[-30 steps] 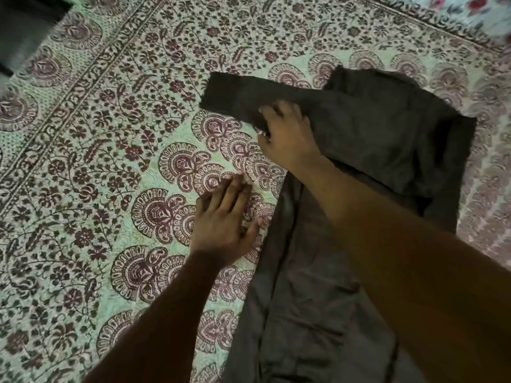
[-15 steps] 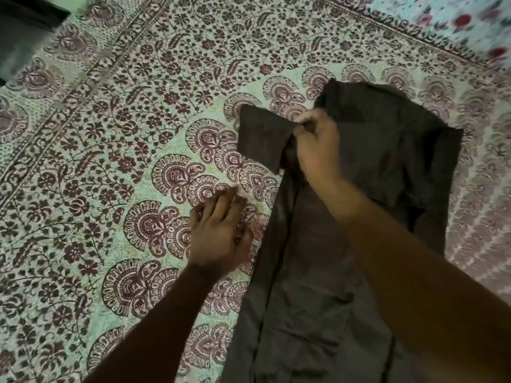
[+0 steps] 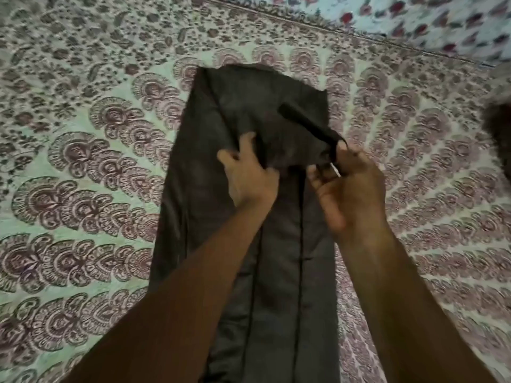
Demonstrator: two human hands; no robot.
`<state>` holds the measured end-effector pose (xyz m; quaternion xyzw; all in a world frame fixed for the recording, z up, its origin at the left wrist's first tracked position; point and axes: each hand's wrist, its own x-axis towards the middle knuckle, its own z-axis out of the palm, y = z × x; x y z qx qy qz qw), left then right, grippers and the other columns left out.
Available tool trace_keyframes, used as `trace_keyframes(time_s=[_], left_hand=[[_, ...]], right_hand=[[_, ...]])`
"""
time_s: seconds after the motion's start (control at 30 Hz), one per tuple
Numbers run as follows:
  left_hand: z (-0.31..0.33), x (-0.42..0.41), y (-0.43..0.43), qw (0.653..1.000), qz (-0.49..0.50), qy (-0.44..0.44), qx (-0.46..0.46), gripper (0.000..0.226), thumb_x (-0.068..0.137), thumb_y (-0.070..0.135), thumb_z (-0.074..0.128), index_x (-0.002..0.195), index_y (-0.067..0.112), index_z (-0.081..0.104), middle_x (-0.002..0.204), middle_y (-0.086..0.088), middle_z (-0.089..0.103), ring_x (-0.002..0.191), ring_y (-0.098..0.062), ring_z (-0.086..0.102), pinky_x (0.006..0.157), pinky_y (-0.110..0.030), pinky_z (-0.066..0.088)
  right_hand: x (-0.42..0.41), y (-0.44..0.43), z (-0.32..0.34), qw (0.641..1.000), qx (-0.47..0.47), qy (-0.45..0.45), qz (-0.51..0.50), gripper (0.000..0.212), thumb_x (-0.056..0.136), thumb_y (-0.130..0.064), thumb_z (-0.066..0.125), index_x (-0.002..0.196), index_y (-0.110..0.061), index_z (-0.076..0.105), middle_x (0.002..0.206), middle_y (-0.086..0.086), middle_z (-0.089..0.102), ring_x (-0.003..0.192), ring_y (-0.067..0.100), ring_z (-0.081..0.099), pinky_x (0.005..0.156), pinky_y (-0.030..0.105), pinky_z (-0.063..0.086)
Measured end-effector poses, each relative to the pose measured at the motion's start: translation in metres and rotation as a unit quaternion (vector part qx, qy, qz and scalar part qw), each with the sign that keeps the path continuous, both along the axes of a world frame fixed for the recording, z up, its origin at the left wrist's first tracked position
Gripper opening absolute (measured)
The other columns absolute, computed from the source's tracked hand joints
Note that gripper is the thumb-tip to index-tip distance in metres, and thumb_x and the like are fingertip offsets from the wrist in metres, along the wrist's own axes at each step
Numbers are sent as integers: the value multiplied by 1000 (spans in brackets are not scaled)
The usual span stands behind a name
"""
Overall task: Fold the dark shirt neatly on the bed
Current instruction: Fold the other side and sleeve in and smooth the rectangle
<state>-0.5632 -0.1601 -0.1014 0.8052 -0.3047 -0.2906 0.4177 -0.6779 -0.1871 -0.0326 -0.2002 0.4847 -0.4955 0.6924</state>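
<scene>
Since half a second ago the left hand (image 3: 249, 176) has left the bedspread (image 3: 83, 167) and come onto the dark shirt (image 3: 199, 205), and the sleeve that stuck out toward the left side of the bed now lies folded in over the shirt's body. The right hand (image 3: 349, 186) has shifted across to the shirt's right edge.

On the left, the printed bedspread in green and maroon covers the bed, with its border running along the far edge. The dark shirt lies in the middle of the bed as a long, narrow strip. Its long axis runs from the near edge straight toward the far edge, with the shoulder end pointing away from the person. Two dark fold lines run lengthwise down it.

The left hand's fingers are curled into a bunched fold of the shirt about halfway along its length. Just beside it, the two hands near each other but apart, the right hand pinches the other sleeve (image 3: 307, 121), which rises as a slanted band off the shirt's upper right part.

At the far right corner lies a pale floral cloth (image 3: 414, 20). A blurred dark shape (image 3: 499, 134) sits at the right edge; what it is cannot be told.
</scene>
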Motion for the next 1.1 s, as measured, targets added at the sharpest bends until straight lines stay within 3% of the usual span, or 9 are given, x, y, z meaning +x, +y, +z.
trace_keyframes(time_s=[0.2, 0.37, 0.5, 0.6, 0.7, 0.77, 0.93, 1.03, 1.1], left_hand=[[-10, -26, -3, 955, 104, 277, 12, 45, 103, 31, 50, 141, 54, 39, 110, -2, 70, 79, -20, 67, 62, -29, 54], [-4, -25, 9, 857, 174, 478, -89, 48, 94, -14, 36, 120, 10, 69, 115, -18, 73, 115, -35, 69, 91, -43, 60], [5, -26, 24, 813, 142, 555, -101, 39, 93, 5, 38, 117, 3, 68, 108, -10, 70, 126, -35, 63, 109, -54, 46], [10, -43, 30, 841, 128, 524, -54, 25, 96, 10, 57, 120, 14, 63, 128, -9, 67, 125, -34, 63, 104, -56, 50], [0, -55, 40, 896, 88, 434, -16, 65, 84, 6, 78, 140, 26, 51, 133, -2, 65, 119, -25, 66, 102, -60, 51], [-11, -63, 48, 921, 77, 383, -9, 80, 80, 6, 81, 146, 30, 44, 136, 1, 63, 111, -19, 69, 92, -59, 58], [-32, -81, 81, 973, 34, 225, 26, 59, 85, 4, 78, 130, 36, 56, 117, 1, 70, 107, -19, 70, 98, -50, 57], [-40, -83, 102, 992, -37, 69, 100, 42, 83, 8, 80, 118, 29, 71, 96, -4, 67, 96, -22, 67, 93, -35, 57], [-42, -83, 109, 991, -51, 17, 120, 30, 86, 10, 78, 113, 22, 76, 101, -4, 70, 101, -21, 66, 89, -26, 51]], right_hand=[[-90, 38, -21, 995, 70, -59, -43, 10, 102, -6, 54, 110, -10, 59, 130, 21, 66, 90, 24, 67, 64, 30, 56], [-124, 84, -22, 991, 120, -46, -39, 27, 86, -20, 73, 107, -4, 69, 92, 7, 76, 67, 11, 68, 71, 29, 57], [-138, 122, -34, 979, 187, -12, -80, 59, 63, -14, 91, 112, -6, 60, 76, 9, 67, 53, 12, 60, 61, 29, 53], [-143, 152, -44, 963, 240, -83, -93, 58, 44, -8, 94, 92, -6, 62, 77, 10, 64, 58, 15, 59, 55, 29, 53], [-140, 176, -46, 934, 325, -128, -67, 12, 73, 3, 63, 79, -8, 64, 78, 10, 64, 69, 21, 59, 65, 32, 52], [-137, 186, -51, 921, 369, -123, -36, 21, 84, 6, 49, 81, -8, 64, 76, 11, 67, 75, 24, 63, 68, 35, 51], [-137, 197, -54, 911, 400, -17, 103, 39, 88, 14, 37, 93, -12, 65, 99, 11, 72, 110, 28, 65, 76, 33, 49], [-153, 178, -52, 910, 403, 70, 67, 16, 88, -1, 46, 94, -6, 60, 96, 17, 66, 93, 32, 66, 68, 33, 49], [-163, 159, -56, 931, 324, 163, 43, 27, 88, -17, 60, 114, -18, 58, 94, 12, 62, 79, 28, 62, 67, 34, 50]])
